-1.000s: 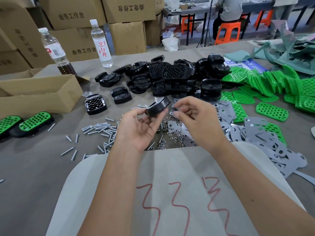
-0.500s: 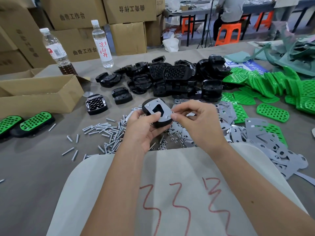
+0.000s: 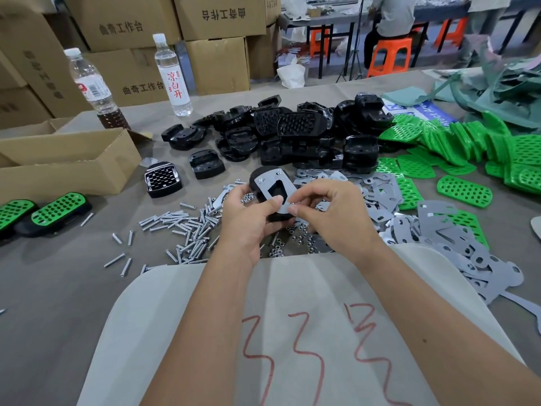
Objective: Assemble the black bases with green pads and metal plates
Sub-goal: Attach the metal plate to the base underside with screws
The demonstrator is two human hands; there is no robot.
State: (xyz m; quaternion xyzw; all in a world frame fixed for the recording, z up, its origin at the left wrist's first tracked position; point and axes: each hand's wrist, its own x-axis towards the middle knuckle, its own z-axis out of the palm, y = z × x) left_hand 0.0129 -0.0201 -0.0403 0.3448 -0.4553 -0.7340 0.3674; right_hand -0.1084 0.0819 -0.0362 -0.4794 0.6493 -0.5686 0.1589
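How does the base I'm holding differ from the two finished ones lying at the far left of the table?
The held base is off the table, gripped by the left hand; the finished pair lies flat on the table. The held base faces the camera with its metal plate; the finished pair shows green pads on top. The right hand pinches at the plate's near edge; nothing touches the pair. Both have black bodies.

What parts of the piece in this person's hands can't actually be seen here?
- Head view: the underside of the black base faces away, so a green pad there cannot be confirmed.
- The near end of the metal plate is covered by the left hand and the right hand.
- Whatever the right fingertips pinch is too small to tell.
- The bolt tips at the plate's far holes are too small to read as tightened.
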